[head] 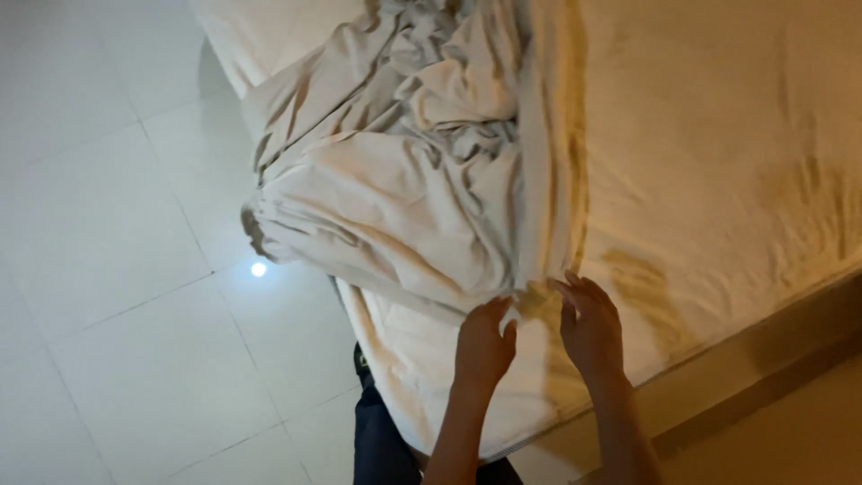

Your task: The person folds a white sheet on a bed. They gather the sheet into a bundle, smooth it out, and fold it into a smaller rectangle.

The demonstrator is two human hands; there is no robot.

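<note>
Both hands at mattress (736, 180) corner: left hand (483, 346) pinches the bunched cream sheet (395, 180) edge, right hand (591, 328) rests open-fingered beside it; cloth likely light, limp, non-slippery, best gripped along the hem.

The bed sheet (395, 180) is cream white and very wrinkly. It lies in a big bunched heap on the mattress (718, 162), near the corner. Part of it hangs over the mattress edge. One fold runs straight across the mattress.
</note>
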